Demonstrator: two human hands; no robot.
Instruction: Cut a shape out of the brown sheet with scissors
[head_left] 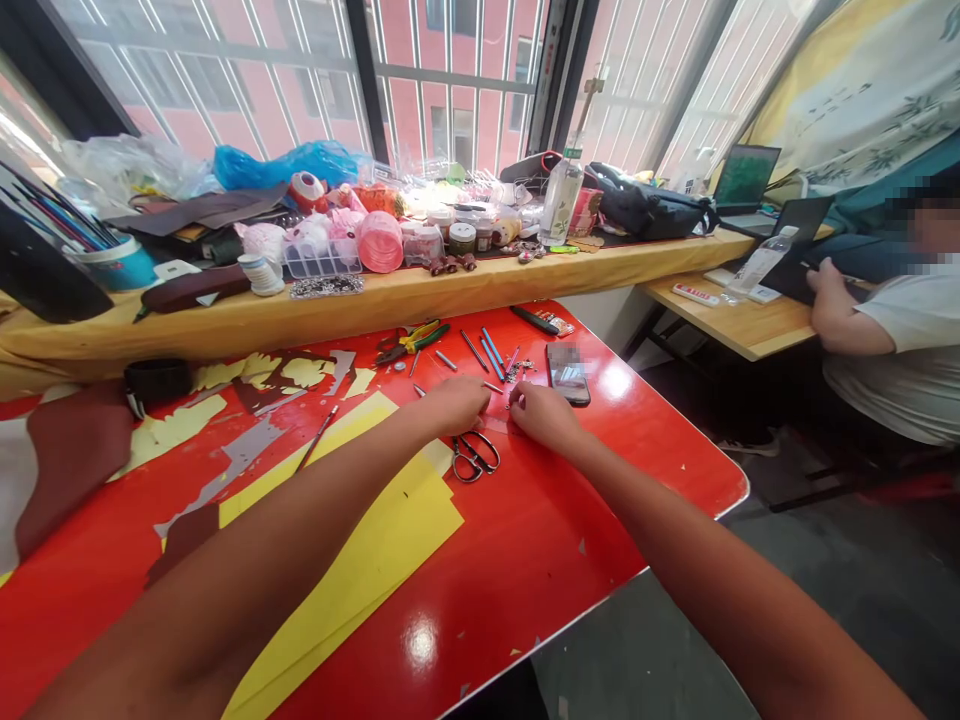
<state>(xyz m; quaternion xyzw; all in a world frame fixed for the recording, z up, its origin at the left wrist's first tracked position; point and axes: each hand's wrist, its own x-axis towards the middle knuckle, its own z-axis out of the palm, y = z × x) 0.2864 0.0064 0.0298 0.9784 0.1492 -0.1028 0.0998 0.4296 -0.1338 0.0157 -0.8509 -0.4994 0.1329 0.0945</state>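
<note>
My left hand (455, 401) and my right hand (541, 413) rest close together on the red table (525, 540), both with fingers curled in. Between them lies something small and thin that I cannot make out. Black-handled scissors (474, 455) lie just below my left hand, partly on a yellow sheet (390, 530). A phone (568, 372) lies face up just beyond my right hand. Small metal bits (517, 368) and blue and red pens (487, 352) are scattered further back.
Pliers (411, 341) and cut scraps (292, 375) lie at the table's far side. A wooden shelf (420, 295) under the window is crowded with jars, thread spools and bags. A seated person (900, 330) works at a desk (742, 320) to the right.
</note>
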